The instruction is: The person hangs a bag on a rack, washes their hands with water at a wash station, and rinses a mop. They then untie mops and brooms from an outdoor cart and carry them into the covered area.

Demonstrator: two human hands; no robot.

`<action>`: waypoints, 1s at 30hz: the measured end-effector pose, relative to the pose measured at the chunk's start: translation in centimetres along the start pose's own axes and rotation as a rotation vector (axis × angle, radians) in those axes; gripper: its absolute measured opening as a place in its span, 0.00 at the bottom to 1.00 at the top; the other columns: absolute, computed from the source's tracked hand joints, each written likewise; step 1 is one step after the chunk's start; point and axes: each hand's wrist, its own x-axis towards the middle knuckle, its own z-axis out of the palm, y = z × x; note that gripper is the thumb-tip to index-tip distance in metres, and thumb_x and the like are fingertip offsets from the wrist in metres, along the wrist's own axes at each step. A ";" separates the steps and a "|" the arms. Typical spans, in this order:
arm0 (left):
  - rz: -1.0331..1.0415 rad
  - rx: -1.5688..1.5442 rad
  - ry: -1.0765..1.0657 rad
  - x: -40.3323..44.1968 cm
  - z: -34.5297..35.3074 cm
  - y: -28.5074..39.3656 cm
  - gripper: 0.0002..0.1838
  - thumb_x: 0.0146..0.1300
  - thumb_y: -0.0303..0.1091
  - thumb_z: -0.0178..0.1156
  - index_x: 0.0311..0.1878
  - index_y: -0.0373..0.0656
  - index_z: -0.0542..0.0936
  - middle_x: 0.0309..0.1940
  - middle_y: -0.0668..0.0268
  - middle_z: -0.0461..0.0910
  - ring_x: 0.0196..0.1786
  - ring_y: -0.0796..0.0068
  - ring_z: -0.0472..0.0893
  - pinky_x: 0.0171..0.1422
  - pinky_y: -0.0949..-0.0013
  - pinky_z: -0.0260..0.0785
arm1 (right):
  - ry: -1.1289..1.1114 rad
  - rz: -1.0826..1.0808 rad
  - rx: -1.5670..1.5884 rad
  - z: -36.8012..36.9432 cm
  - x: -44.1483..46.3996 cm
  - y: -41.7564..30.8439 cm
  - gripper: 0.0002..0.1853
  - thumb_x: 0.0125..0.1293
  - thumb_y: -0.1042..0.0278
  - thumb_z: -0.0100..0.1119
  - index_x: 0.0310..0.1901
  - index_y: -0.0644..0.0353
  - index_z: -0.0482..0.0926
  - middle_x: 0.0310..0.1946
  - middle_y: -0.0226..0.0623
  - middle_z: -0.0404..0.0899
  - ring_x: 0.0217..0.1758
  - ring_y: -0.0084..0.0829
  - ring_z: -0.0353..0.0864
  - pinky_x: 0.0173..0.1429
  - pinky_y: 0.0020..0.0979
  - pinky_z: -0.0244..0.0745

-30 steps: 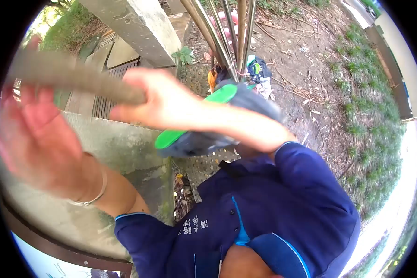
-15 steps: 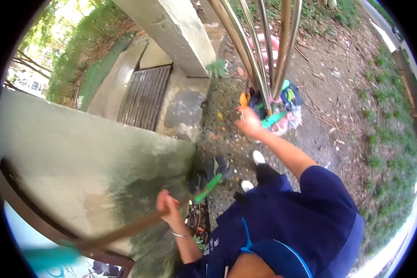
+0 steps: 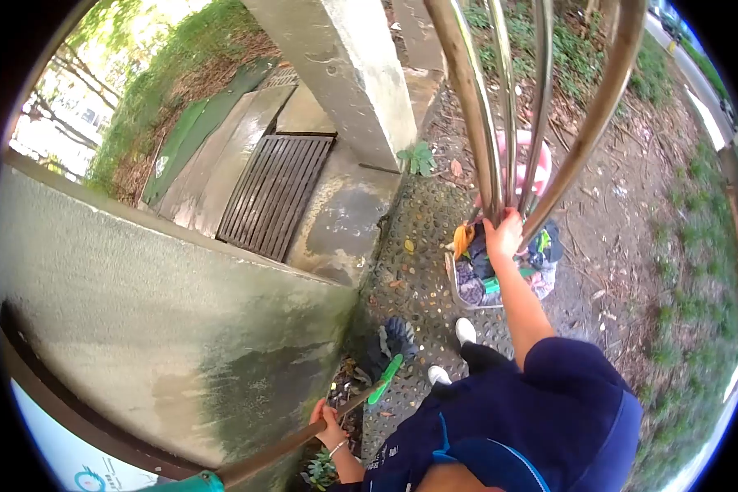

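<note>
My left hand [image 3: 328, 422], a bracelet at its wrist, is closed around the brown handle of a mop [image 3: 266, 459]. That handle runs down to a green head [image 3: 385, 380] with grey strips [image 3: 396, 338] on the paved ground beside the wall. My right hand [image 3: 504, 236] is wrapped around the lower part of a shiny pole [image 3: 471, 107], in a bunch of several poles. They stand in a pale tub [image 3: 453, 283] filled with colourful cloth mop heads [image 3: 471, 287]. The exact number of poles in my grip is hidden.
A plastered wall [image 3: 139, 271] runs along the left, with a concrete pillar [image 3: 348, 90] and a slatted grate [image 3: 277, 193] beyond. Behind the tub stands something pink [image 3: 537, 160]. Bare soil and a grass strip [image 3: 689, 303] lie to the right.
My right hand has moved in and closed around a pole in the tub. The poles lean more to the right. My left hand still grips the mop, its handle now lower.
</note>
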 end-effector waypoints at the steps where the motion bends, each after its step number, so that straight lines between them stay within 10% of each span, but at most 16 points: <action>1: 0.006 0.003 -0.039 0.3 0.4 -0.4 0.09 0.54 0.26 0.50 0.39 0.36 0.73 0.19 0.70 0.69 0.22 0.83 0.66 0.27 0.81 0.60 | -0.022 -0.053 -0.037 0.7 0.4 1.1 0.27 0.38 0.63 0.64 0.42 0.56 0.64 0.38 0.39 0.68 0.43 0.40 0.67 0.45 0.37 0.64; 11: -0.039 0.069 -0.148 0.1 1.8 -6.0 0.10 0.54 0.25 0.49 0.39 0.37 0.74 0.21 0.69 0.72 0.25 0.82 0.70 0.32 0.78 0.63 | 0.037 -0.073 0.020 0.5 0.5 1.4 0.22 0.40 0.69 0.54 0.41 0.59 0.64 0.34 0.46 0.69 0.38 0.47 0.68 0.42 0.42 0.65; 18: -0.084 0.069 -0.128 -0.2 0.5 -6.2 0.10 0.54 0.29 0.50 0.39 0.37 0.74 0.23 0.68 0.73 0.27 0.82 0.71 0.34 0.78 0.64 | -0.685 0.073 1.014 -3.6 0.3 5.0 0.12 0.41 0.80 0.57 0.30 0.59 0.69 0.25 0.29 0.72 0.31 0.19 0.71 0.37 0.22 0.66; 20: -0.080 0.075 -0.183 0.4 0.7 -5.5 0.10 0.54 0.28 0.49 0.39 0.37 0.74 0.23 0.69 0.72 0.27 0.82 0.70 0.34 0.79 0.63 | -0.865 0.049 0.885 -5.0 0.5 6.3 0.14 0.44 0.79 0.59 0.33 0.59 0.67 0.24 0.27 0.71 0.30 0.17 0.69 0.33 0.19 0.64; 30: 0.236 0.040 -0.481 7.6 6.0 1.5 0.13 0.55 0.27 0.47 0.44 0.39 0.71 0.17 0.73 0.67 0.18 0.85 0.66 0.22 0.80 0.61 | -0.389 -0.267 0.837 -23.3 -1.9 -5.0 0.09 0.51 0.80 0.50 0.35 0.58 0.69 0.13 0.26 0.64 0.13 0.16 0.60 0.18 0.18 0.56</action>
